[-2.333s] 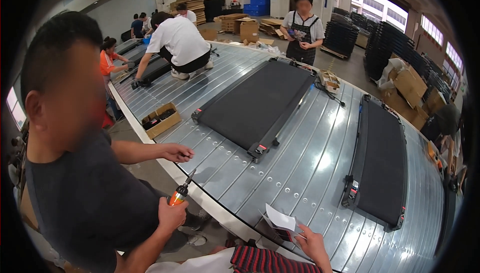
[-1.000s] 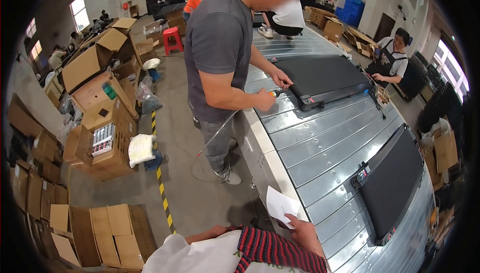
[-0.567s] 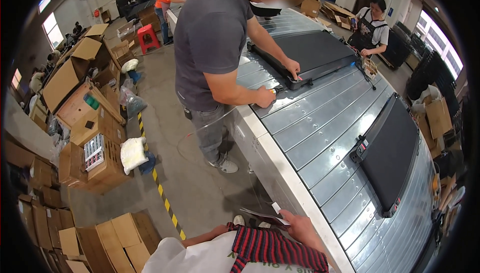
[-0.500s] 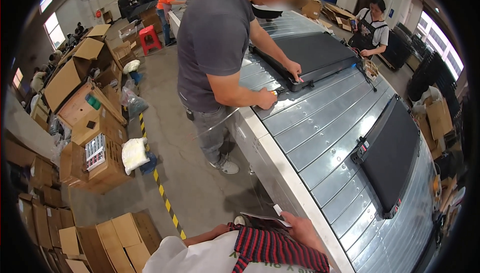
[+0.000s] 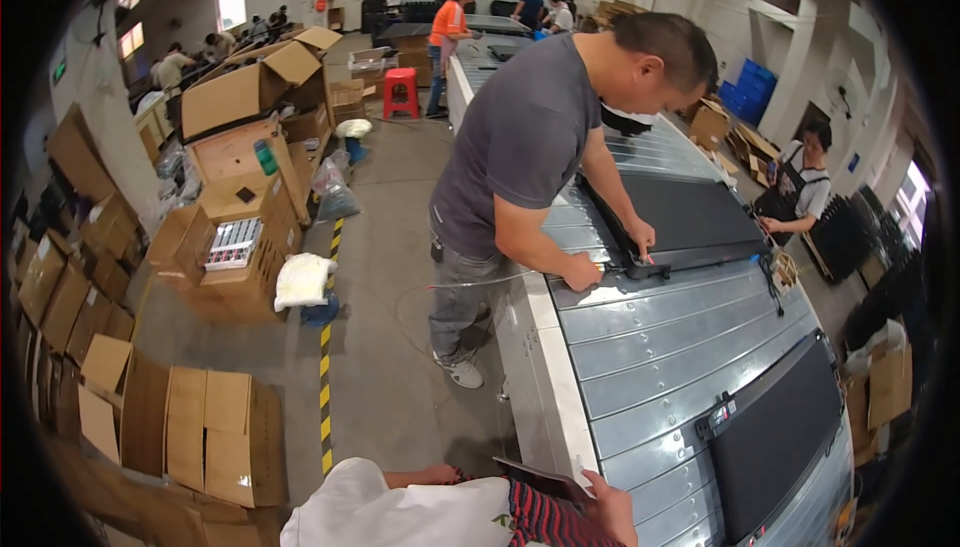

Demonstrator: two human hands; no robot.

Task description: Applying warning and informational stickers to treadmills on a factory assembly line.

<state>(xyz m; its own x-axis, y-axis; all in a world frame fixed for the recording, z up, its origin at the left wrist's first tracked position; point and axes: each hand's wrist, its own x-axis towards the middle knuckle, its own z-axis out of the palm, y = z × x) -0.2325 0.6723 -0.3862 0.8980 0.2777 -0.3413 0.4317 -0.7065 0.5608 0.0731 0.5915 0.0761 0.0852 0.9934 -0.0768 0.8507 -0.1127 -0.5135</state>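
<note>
At the lower edge, my right hand (image 5: 612,509) grips a thin, dark, flat sheet-like thing (image 5: 548,478) by its right side, beside the white edge of the roller conveyor (image 5: 625,332). My left hand (image 5: 438,474) is at the left, close to my red-and-black striped apron (image 5: 545,517); its fingers are too small and partly hidden to read. Nearest to my right hand on the rollers lies a black flat unit with a frame (image 5: 765,437). Farther along, a co-worker in a grey shirt (image 5: 530,122) has both hands at the corner of another black unit (image 5: 680,217).
A yellow-and-black floor stripe (image 5: 326,387) runs along the left. Beyond it are cardboard boxes (image 5: 225,437), an open carton (image 5: 240,277) and a red stool (image 5: 401,94). Another person in a dark apron (image 5: 800,187) stands across the conveyor.
My view has swung up and left, so the scene sits lower and farther right. The flat thing stays in my right hand. The grey-shirted co-worker remains bent over the unit.
</note>
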